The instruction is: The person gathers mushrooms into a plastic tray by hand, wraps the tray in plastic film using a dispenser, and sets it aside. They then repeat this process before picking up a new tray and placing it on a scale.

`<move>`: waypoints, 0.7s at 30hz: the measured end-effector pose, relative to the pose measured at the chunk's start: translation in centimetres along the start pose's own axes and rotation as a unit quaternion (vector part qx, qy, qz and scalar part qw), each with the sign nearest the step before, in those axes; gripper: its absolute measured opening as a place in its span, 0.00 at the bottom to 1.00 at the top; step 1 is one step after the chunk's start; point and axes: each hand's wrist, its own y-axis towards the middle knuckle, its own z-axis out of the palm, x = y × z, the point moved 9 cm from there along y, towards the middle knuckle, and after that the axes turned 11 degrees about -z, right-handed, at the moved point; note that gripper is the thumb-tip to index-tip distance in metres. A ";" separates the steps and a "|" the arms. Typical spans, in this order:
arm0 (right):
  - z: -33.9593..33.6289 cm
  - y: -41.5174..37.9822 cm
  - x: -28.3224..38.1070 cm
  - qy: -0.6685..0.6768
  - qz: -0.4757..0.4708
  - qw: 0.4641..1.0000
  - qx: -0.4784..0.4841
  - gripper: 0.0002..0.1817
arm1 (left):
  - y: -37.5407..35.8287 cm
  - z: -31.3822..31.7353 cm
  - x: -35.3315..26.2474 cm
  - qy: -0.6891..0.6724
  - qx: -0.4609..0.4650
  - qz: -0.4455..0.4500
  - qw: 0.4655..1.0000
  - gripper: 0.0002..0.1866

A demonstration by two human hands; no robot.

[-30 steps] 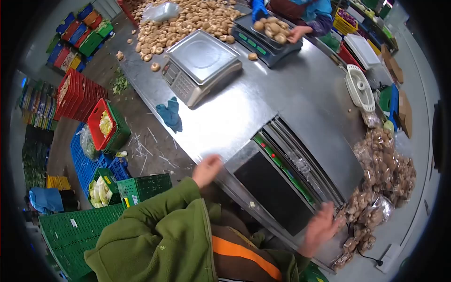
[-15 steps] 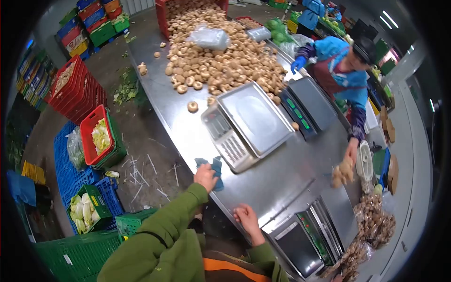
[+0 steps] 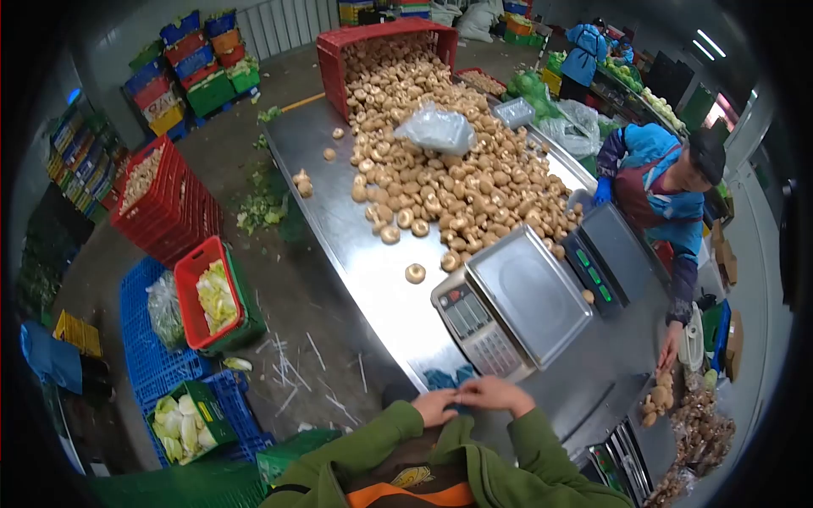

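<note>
My left hand (image 3: 434, 406) and my right hand (image 3: 494, 393) meet close to my chest at the near edge of the steel table (image 3: 356, 254). Their fingers touch over a blue cloth (image 3: 445, 378), and both seem to pinch it, though the grip is partly hidden. Just beyond them stands a weighing scale (image 3: 511, 303) with an empty steel pan. A big heap of mushrooms (image 3: 440, 169) covers the far half of the table, spilling from a tipped red crate (image 3: 385, 38).
A co-worker in blue (image 3: 656, 182) stands across the table at a second scale (image 3: 611, 258), one hand down by bagged mushrooms (image 3: 699, 432). Red, green and blue crates (image 3: 199, 292) of vegetables crowd the floor on the left. A clear bag (image 3: 436, 129) lies on the heap.
Both my hands have drawn in together over the blue cloth at the table edge. The view has tilted up toward the mushroom heap. The co-worker's hand moved down to the bagged mushrooms.
</note>
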 end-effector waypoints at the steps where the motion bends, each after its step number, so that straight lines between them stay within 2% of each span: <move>1: -4.6 1.6 2.7 0.054 -0.027 0.996 -0.071 0.22 | 0.1 -0.5 -0.2 -0.014 0.051 -0.013 0.999 0.22; 2: -8.1 5.0 1.7 0.069 -0.068 0.983 -0.159 0.17 | 0.4 -1.1 0.0 -0.047 0.084 -0.028 0.995 0.23; 3: -13.7 6.9 5.0 0.084 -0.165 0.937 -0.297 0.18 | 1.2 -0.9 1.0 -0.075 0.063 0.037 0.994 0.23; 4: -17.6 10.1 5.3 0.100 -0.132 0.930 -0.328 0.20 | 1.6 -1.1 2.0 -0.151 0.114 -0.024 0.982 0.23; 5: -21.7 12.3 6.2 0.056 -0.154 0.889 -0.429 0.26 | 1.9 -1.6 2.8 -0.221 0.162 -0.084 0.958 0.23; 6: -25.6 15.2 5.9 -0.062 -0.119 0.865 -0.483 0.34 | 2.1 -1.6 3.7 -0.251 0.167 -0.074 0.951 0.23; 7: -29.4 17.3 7.2 -0.072 -0.150 0.832 -0.529 0.40 | 2.2 -1.7 4.9 -0.279 0.171 -0.064 0.943 0.23; 8: -32.9 19.4 8.0 -0.145 -0.129 0.802 -0.565 0.47 | 2.1 -3.2 5.1 -0.262 0.194 -0.083 0.942 0.22; 10: -39.7 23.0 10.8 -0.213 -0.115 0.767 -0.594 0.54 | 2.1 -4.9 8.0 -0.344 0.187 -0.113 0.913 0.21; 11: -42.6 25.2 11.5 -0.204 -0.120 0.766 -0.598 0.54 | 1.8 -7.3 9.2 -0.377 0.166 -0.138 0.901 0.21; 12: -44.7 26.2 13.2 -0.294 -0.099 0.713 -0.629 0.47 | 1.7 -9.5 10.9 -0.373 0.161 -0.146 0.902 0.21; 13: -46.1 27.4 14.4 -0.383 -0.075 0.653 -0.649 0.41 | 1.5 -12.5 12.7 -0.367 0.097 -0.147 0.914 0.20; 14: -48.0 29.4 13.5 -0.383 -0.077 0.657 -0.645 0.41 | 1.2 -15.3 14.3 -0.362 0.033 -0.143 0.920 0.20; 15: -49.5 33.4 11.7 -0.401 -0.088 0.725 -0.553 0.29 | 0.7 -18.6 15.7 -0.336 -0.009 -0.176 0.925 0.20; 16: -49.6 36.8 10.6 -0.417 -0.096 0.783 -0.451 0.17 | 0.3 -20.9 18.1 -0.355 -0.031 -0.249 0.900 0.19; 17: -49.5 38.0 10.9 -0.425 -0.097 0.787 -0.437 0.17 | -0.1 -24.1 19.8 -0.389 -0.081 -0.248 0.884 0.19; 19: -50.3 37.1 11.2 -0.235 -0.123 0.804 -0.533 0.08 | -0.7 -31.1 21.0 -0.395 -0.199 -0.220 0.870 0.19; 20: -50.3 36.2 12.7 -0.229 -0.169 0.788 -0.547 0.12 | -0.4 -33.0 22.2 -0.466 -0.209 -0.219 0.831 0.18; 21: -50.4 35.6 13.8 -0.238 -0.158 0.791 -0.541 0.12 | 0.1 -34.4 23.5 -0.532 -0.215 -0.219 0.789 0.18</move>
